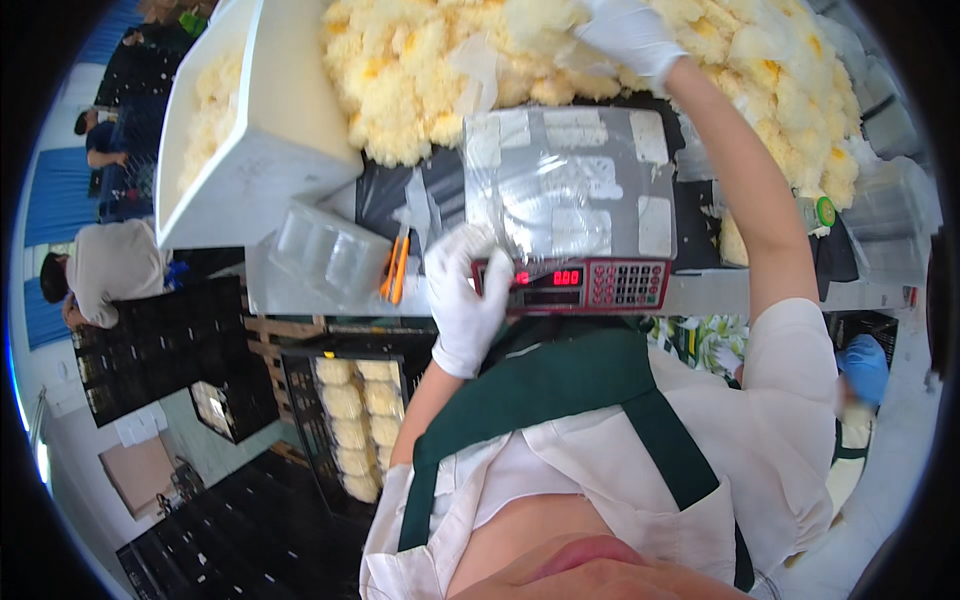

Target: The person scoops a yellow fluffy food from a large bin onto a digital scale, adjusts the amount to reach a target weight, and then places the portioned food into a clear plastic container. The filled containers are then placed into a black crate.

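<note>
My left hand [469, 304], in a white glove, is at the front left corner of a digital scale [626, 285] with a red-framed keypad panel. Its thumb and fingers curl near the clear film over the scale's grey platform [525, 180]; whether they pinch the film is unclear. Beyond the scale, my gloved right hand [626, 37] reaches into a big heap of pale yellow frilly fungus [420, 82], which looks like snow fungus. Its fingertips are partly hidden among the clumps, so its hold cannot be made out.
Left of the scale lie orange-handled scissors [395, 266], clear plastic trays [326, 251] and a white bin [300, 90] with more fungus. A green-ended roll [825, 211] sits at right. Below, a black crate [300, 420] holds packed fungus. Other people work at left and right.
</note>
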The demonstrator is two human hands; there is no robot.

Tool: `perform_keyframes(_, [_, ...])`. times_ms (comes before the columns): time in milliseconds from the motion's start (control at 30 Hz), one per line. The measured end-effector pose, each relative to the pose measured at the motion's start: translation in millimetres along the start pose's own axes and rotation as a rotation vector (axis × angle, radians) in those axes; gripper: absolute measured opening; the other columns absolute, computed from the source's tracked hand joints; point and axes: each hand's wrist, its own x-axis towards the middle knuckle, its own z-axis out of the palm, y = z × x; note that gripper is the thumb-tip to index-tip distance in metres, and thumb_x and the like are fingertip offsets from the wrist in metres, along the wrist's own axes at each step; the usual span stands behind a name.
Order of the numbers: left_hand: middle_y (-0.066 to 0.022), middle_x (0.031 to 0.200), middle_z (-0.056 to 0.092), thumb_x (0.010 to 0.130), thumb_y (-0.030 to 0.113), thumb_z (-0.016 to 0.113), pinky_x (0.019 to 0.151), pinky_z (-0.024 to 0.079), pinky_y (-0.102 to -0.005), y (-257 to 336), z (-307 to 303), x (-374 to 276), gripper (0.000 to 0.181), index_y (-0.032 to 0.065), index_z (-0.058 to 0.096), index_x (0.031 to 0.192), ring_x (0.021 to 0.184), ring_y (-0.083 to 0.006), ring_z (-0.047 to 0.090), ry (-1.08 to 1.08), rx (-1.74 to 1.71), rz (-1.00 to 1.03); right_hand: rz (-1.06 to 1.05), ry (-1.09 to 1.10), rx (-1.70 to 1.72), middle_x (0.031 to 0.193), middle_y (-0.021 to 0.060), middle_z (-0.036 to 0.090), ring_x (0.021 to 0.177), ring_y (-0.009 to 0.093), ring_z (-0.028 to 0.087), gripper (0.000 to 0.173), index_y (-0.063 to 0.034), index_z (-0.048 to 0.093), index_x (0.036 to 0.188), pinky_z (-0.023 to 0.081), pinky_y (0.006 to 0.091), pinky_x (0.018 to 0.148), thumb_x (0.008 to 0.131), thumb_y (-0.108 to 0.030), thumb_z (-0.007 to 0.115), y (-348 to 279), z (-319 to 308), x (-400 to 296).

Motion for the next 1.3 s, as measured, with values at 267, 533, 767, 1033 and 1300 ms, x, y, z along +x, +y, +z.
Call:
perform_keyframes(267, [-0.0019, 0.08, 0.061, 0.09, 0.009, 0.061, 0.057, 0.047, -0.0235, -26, 21, 4, 0.067, 0.0, 0.033, 0.15, 0.064, -0.0068, 0.055, -0.304, -0.65, -0.728, 0.021, -0.441, 0.581, 0.094, 0.0115, 0.073, 0.086, 0.015, 0.068, 0.045, 0.0007, 0.067, 0.115, 0.053, 0.0299, 0.076, 0.083, -0.03, 0.07, -57, 19, -139])
perform_keyframes(533, [-0.0129, 0.117, 0.063, 0.084, -0.007, 0.053, 0.037, 0.041, -0.0204, -31, 25, 10, 0.073, -0.001, 0.026, 0.152, 0.054, -0.0058, 0.056, -0.318, -0.982, -0.762, -0.249, 0.136, 0.028, 0.11, 0.0083, 0.07, 0.099, 0.031, 0.065, 0.028, -0.0152, 0.072, 0.108, 0.056, 0.0397, 0.083, 0.082, -0.015, 0.064, -128, 71, -214])
perform_keyframes(767, [-0.0092, 0.078, 0.067, 0.09, 0.003, 0.053, 0.038, 0.045, -0.023, -49, 16, 16, 0.069, 0.0021, 0.024, 0.152, 0.046, -0.0131, 0.059, -0.447, -0.97, -0.751, -0.28, -0.071, 0.232, 0.118, 0.0099, 0.068, 0.111, 0.031, 0.062, 0.025, -0.0127, 0.073, 0.112, 0.053, 0.0359, 0.093, 0.09, -0.015, 0.061, -115, 57, -197])
perform_keyframes(1033, [-0.0032, 0.074, 0.066, 0.096, 0.017, 0.06, 0.044, 0.042, -0.0206, -114, -60, 66, 0.045, 0.005, 0.049, 0.138, 0.05, -0.0082, 0.056, -0.267, -0.703, -0.838, 0.393, 0.054, 0.756, 0.118, 0.005, 0.068, 0.093, 0.01, 0.06, 0.038, -0.0072, 0.066, 0.13, 0.049, 0.0237, 0.084, 0.094, -0.006, 0.057, -3, 11, -269])
perform_keyframes(1300, [-0.0027, 0.066, 0.06, 0.087, 0.029, 0.072, 0.04, 0.04, -0.0265, -94, -6, 154, 0.076, 0.0068, 0.033, 0.149, 0.046, -0.0118, 0.052, -0.569, -0.309, -0.803, 0.243, 0.02, 0.772, 0.12, 0.0034, 0.068, 0.099, 0.008, 0.062, 0.035, -0.0101, 0.068, 0.128, 0.05, 0.0256, 0.088, 0.095, -0.007, 0.059, -24, 37, -270])
